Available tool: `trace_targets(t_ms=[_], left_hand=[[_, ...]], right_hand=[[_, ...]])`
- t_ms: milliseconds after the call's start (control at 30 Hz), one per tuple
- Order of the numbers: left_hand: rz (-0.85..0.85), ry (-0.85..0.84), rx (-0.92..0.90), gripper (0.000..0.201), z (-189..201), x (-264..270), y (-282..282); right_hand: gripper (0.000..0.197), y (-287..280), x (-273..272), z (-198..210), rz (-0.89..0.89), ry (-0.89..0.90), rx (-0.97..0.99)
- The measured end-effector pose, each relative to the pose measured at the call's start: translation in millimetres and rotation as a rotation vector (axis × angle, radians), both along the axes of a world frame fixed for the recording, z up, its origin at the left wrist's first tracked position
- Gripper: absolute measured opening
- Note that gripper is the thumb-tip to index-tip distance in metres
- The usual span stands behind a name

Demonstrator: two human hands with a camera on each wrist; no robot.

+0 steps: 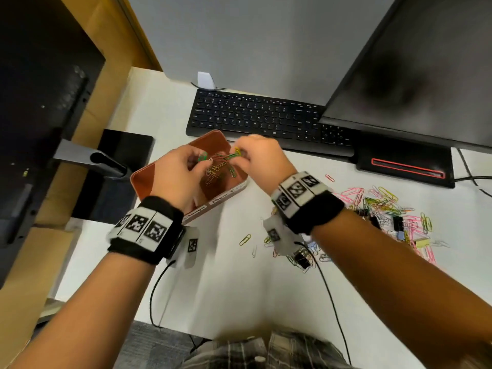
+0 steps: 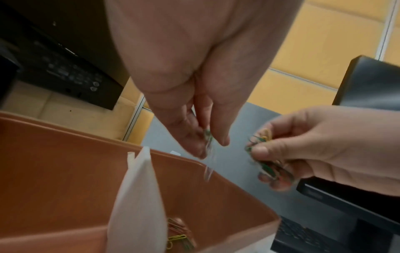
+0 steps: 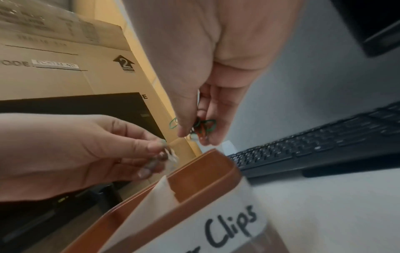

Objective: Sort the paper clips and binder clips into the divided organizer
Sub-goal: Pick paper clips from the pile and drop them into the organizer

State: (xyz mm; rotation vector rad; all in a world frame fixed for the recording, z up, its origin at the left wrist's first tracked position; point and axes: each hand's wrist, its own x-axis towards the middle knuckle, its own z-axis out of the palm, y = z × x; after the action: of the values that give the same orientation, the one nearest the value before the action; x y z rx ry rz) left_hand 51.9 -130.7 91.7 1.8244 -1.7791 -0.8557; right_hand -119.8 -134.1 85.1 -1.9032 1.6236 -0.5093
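Observation:
A brown divided organizer (image 1: 162, 179) sits on the white desk, with a white divider (image 2: 138, 196) across it. Several coloured paper clips (image 1: 215, 171) lie in its right compartment. Both hands hover over that compartment. My left hand (image 1: 201, 162) pinches a green paper clip (image 2: 207, 134), and a blurred silvery clip (image 2: 208, 171) hangs below its fingertips. My right hand (image 1: 241, 153) grips a tangled bunch of green, yellow and red paper clips (image 3: 201, 126). A loose pile of paper clips and black binder clips (image 1: 386, 211) lies on the desk to the right.
A black keyboard (image 1: 266, 118) lies just behind the organizer, and a monitor (image 1: 415, 70) stands at the back right. A monitor arm (image 1: 101, 161) and a cardboard box (image 3: 65, 68) stand at the left. The organizer's front carries a white "Clips" label (image 3: 227, 226). Cables (image 1: 157, 288) trail over the desk front.

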Motion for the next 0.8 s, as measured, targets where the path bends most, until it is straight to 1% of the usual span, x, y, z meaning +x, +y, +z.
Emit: trace_targets(t_ms=[67,100,133,200,233,300,333,400,500,567,633,700,767,800], left_hand=[[-0.05,-0.097,0.009,0.032,-0.6,0.5,-1.4],[-0.084,-0.153,-0.021,0.035,0.0,1.0,1.1],[-0.117,-0.173,-0.08,0.035,2.1,1.2,5.9],[-0.182,-0.107,-0.181,0.029,2.9,0.4,22.4],[-0.227,-0.07,-0.189,0.025,1.7,-1.5,33.9],[-0.335,-0.027,-0.099,0.02,-11.4,-7.7,57.8],[-0.384,-0.022,-0.015,0.022,-21.9,-11.4,68.8],[-0.439,-0.047,0.157,0.033,-49.1,-18.5,87.3],[-0.422,-0.124,0.32,0.051,-85.4,-28.3,104.4],[-0.384,-0.173,0.372,0.059,-100.6,-34.1,109.0],[-0.35,-0.176,0.373,0.052,-109.3,-38.0,109.8],[-0.344,-0.163,0.328,0.035,-113.1,-38.8,108.7],[-0.335,-0.134,0.297,0.02,-113.3,-36.9,106.7],[-0.325,-0.119,0.29,0.016,-113.2,-36.0,105.8]], right_hand=[[0.028,-6.6,16.1,-1.1,-0.008,-0.033,0.029],[0.033,-6.5,16.5,-3.0,-0.023,-0.054,0.041],[0.036,-3.2,12.4,-3.9,-0.041,-0.074,0.034],[0.034,10.7,-7.0,-8.3,-0.076,-0.068,-0.007],[0.033,20.8,-20.5,-13.9,-0.087,-0.022,-0.015],[0.036,44.4,-48.4,-27.9,-0.083,0.109,0.063],[0.04,56.6,-60.3,-36.1,-0.07,0.154,0.141],[0.05,75.7,-74.8,-49.0,-0.032,0.182,0.306],[0.058,86.3,-76.4,-60.8,0.052,0.219,0.444],[0.052,86.5,-73.0,-65.9,0.075,0.238,0.453],[0.04,85.1,-71.9,-68.4,0.067,0.234,0.436],[0.028,83.7,-74.3,-68.9,0.047,0.227,0.411],[0.023,83.1,-81.1,-67.6,0.009,0.209,0.378],[0.023,83.2,-86.3,-65.7,-0.027,0.186,0.361]])
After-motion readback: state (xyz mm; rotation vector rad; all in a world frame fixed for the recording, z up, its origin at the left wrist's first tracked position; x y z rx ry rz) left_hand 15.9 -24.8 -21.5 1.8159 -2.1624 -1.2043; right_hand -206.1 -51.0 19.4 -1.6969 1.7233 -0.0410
